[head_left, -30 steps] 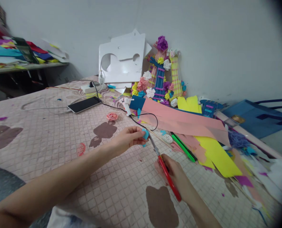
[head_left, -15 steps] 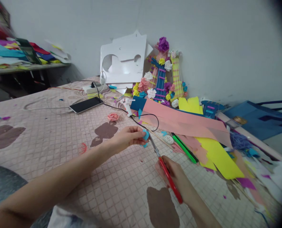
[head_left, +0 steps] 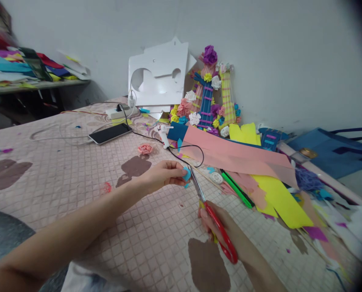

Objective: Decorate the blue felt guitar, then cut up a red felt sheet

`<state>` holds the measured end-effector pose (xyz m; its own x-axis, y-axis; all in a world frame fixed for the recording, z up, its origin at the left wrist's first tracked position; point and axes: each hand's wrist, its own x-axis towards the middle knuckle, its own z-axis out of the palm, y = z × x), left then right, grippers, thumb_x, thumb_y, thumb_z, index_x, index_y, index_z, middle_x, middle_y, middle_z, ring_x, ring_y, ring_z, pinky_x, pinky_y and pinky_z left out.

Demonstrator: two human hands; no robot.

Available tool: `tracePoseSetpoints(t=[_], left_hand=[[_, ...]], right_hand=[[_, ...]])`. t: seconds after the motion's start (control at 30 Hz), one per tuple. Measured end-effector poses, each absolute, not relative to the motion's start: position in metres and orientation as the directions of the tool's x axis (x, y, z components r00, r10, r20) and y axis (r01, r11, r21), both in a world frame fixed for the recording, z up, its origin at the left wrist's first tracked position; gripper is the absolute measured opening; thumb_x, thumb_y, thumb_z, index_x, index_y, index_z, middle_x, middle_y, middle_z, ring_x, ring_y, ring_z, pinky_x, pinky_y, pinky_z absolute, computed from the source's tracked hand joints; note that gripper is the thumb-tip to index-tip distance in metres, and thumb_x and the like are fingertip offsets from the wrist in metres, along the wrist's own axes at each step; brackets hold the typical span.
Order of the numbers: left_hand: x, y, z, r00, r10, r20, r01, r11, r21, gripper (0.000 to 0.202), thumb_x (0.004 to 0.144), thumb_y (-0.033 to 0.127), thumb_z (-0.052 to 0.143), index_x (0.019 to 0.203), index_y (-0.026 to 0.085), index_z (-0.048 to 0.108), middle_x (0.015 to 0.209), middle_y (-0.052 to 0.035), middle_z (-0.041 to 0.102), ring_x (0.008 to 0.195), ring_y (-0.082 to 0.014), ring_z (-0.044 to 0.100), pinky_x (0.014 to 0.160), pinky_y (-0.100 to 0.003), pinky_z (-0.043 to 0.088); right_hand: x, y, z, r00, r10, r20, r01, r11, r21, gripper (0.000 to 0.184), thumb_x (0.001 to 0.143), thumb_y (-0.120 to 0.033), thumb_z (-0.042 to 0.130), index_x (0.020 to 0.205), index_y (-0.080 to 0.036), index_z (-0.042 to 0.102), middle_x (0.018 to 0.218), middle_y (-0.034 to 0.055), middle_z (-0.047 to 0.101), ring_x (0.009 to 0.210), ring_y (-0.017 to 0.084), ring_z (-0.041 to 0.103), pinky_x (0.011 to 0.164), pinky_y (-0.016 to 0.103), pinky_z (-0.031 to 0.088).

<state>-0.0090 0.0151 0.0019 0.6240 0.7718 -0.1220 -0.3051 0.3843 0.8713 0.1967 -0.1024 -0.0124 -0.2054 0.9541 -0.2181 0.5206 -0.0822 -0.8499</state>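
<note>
**Blue scrap: cut under way**

Left hand (head_left: 164, 175): grip pinching the blue scrap (head_left: 186, 174) just above the pink quilted cover (head_left: 62, 182). Right hand (head_left: 223, 233): grip closed through the red scissors (head_left: 211, 215), blades at the scrap's edge. I judge trimming unfinished. Beyond: pink paper sheet (head_left: 229, 152), phone (head_left: 109, 133), glue gun (head_left: 162, 134), bare grey wall (head_left: 275, 48)

Left arm stretched forward, left hand (head_left: 164, 175) fingers pinched together, right hand (head_left: 222, 229) curled closed, forearm angled inward
</note>
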Motion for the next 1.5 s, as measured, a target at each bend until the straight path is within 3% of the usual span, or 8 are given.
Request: tracePoseSetpoints(t=[0.3,1.5], left_hand=[[-0.009,0.016,0.001,0.621,0.773,-0.132,-0.294,0.385,0.875,0.026,0.064,0.025,0.08,0.067,0.011,0.059,0.072,-0.0037,0.068,0.064,-0.0103,0.064,0.066,-0.024,0.052],[-0.01,0.015,0.003,0.612,0.779,-0.132,-0.284,0.373,0.883,0.024,0.066,0.023,0.078,0.068,0.012,0.057,0.07,-0.0029,0.068,0.063,-0.0101,0.065,0.067,-0.025,0.052]], right_hand=[[0.203,-0.096,-0.024,-0.148,0.966,-0.213,0.564,-0.095,-0.821,0.039,0.086,-0.056,0.044,0.069,-0.021,0.043,0.055,-0.0051,0.044,0.046,0.009,0.039,0.042,0.021,0.032],[0.201,-0.097,-0.015,-0.131,0.969,-0.208,0.578,-0.096,-0.81,0.039,0.082,-0.057,0.046,0.064,-0.022,0.044,0.052,-0.0039,0.042,0.045,0.011,0.039,0.041,0.022,0.033]])
